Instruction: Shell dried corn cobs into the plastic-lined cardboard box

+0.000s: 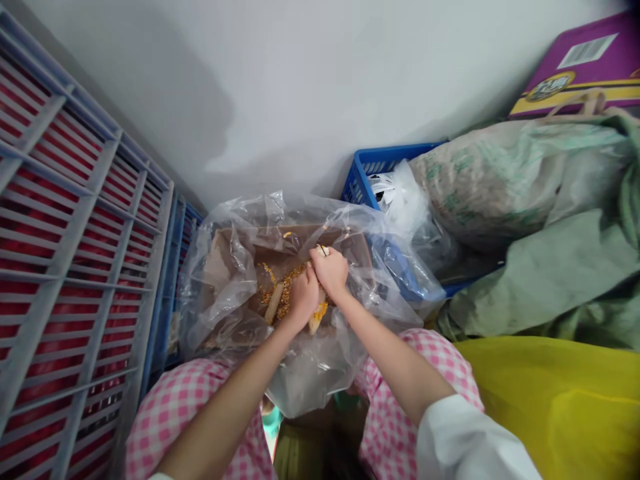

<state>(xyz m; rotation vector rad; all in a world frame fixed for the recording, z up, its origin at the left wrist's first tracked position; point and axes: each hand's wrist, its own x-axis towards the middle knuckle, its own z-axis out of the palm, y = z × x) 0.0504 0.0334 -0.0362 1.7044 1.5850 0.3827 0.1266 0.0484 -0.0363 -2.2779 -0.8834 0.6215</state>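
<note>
Both hands work over a cardboard box [235,243] lined with a clear plastic bag [225,293], between my knees. My left hand [303,293] and my right hand [329,270] are closed together around a corn cob [317,316], whose yellow end shows below the left hand. Loose corn kernels [284,293] lie in a heap in the bag just left of the hands. A bare, stripped cob [273,303] lies among the kernels.
Grey slatted crates [70,253] with red contents stand stacked at the left. A blue plastic basket [373,170], a white bag [400,193] and large green sacks [525,220] fill the right. A yellow sack [560,393] lies at lower right. A white wall is ahead.
</note>
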